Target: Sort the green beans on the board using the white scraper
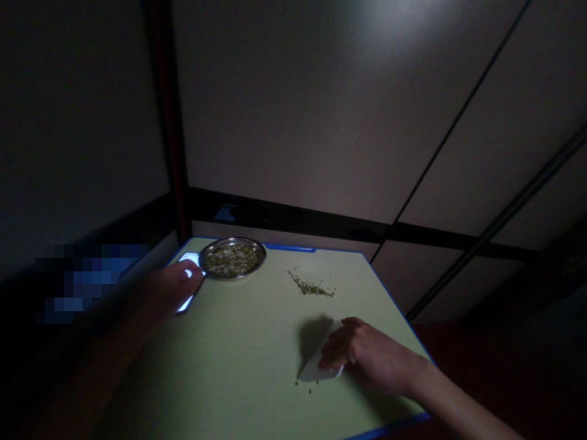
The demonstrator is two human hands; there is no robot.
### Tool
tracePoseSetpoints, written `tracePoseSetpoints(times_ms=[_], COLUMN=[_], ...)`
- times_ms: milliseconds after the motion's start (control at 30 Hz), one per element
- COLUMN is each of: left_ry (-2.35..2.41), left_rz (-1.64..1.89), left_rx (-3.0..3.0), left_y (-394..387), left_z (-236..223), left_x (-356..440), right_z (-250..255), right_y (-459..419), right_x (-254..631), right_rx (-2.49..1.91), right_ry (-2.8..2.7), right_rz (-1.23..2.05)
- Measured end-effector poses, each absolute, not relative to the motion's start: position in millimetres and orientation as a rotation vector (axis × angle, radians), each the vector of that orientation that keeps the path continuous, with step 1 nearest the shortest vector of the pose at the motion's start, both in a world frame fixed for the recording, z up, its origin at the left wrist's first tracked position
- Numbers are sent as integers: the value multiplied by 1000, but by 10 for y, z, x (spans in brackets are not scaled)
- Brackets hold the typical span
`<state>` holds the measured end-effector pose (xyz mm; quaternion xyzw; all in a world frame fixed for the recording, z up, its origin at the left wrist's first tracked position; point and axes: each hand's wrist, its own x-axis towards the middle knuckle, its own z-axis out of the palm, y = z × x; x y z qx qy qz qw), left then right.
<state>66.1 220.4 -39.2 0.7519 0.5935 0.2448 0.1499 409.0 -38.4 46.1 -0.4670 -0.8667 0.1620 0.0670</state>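
My right hand (355,354) is closed on a white piece of paper or card (321,360), held low against the pale green tabletop (238,360). A few dark seeds or grains lie just below its edge. Farther back is a loose streak of small greenish grains (314,289). At the far left of the table stands a round metal plate (233,260) with similar grains spread over its bottom. My left hand (178,284) is at the plate's left rim, over a lit phone (186,304). Most of its fingers are dark and hidden, so its grip is unclear.
The table has a blue edge (291,248) and stands close to large cabinet panels (293,134) behind it. A dark horizontal band (312,214) runs along the panels. A blurred blue patch (96,278) glows at the left. Reddish floor (452,354) shows at the right.
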Motion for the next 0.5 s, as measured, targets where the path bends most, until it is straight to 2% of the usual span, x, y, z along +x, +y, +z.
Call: tracePoseSetpoints(times_ms=[200, 367, 500], left_ry=[1694, 1678, 1682], left_rz=[676, 661, 675], left_rx=[2140, 2087, 2072], left_y=[2124, 2159, 2201], left_z=[-258, -270, -318], left_x=[713, 692, 683], right_z=[608, 685, 460], right_y=[-430, -343, -279], right_x=[4257, 4593, 4879], right_rx=[-1547, -2243, -2530], right_ry=[-2477, -2185, -2045], right_rz=[473, 92, -42])
